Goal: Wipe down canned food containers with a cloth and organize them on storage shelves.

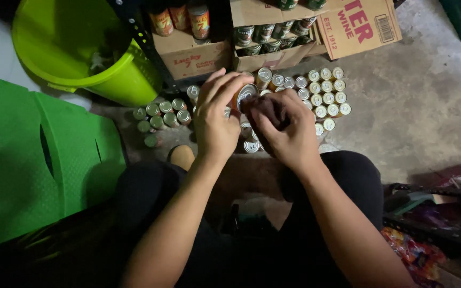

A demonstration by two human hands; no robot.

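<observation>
I'm seeing my left hand (215, 118) and right hand (284, 128) covering most of the can (245, 94); the cardboard boxes (358, 24) are running off the top edge

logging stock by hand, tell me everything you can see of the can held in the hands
The can is a small metal tin with a shiny silver lid and an orange side, tilted so the lid faces the camera. The left hand and right hand hold it between them above the rows of cans on the floor. Most of its body is hidden.

Brown cardboard boxes (196, 53) of cans (262, 33) stand above the floor cans (326, 90).
</observation>
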